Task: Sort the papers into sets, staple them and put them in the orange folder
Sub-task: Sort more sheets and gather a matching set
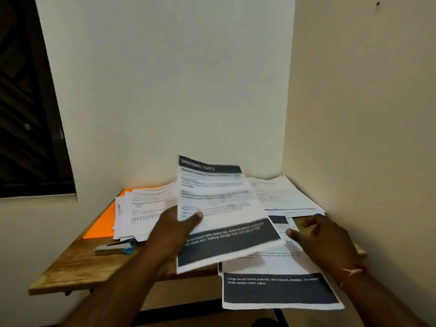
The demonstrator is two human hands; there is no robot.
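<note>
Where left fingers [197, 215] pinch, sheet [219, 199] tilts.

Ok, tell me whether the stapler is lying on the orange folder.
No, the stapler lies on the wooden table, just in front of the orange folder.

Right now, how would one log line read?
left hand: holds printed sheet | right hand: open, by lower papers | stapler: lies on table | orange folder: partly under paper pile

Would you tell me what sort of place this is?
Likely a home or office paperwork corner: wooden table against plain walls, loose papers, orange folder, stapler.
</note>
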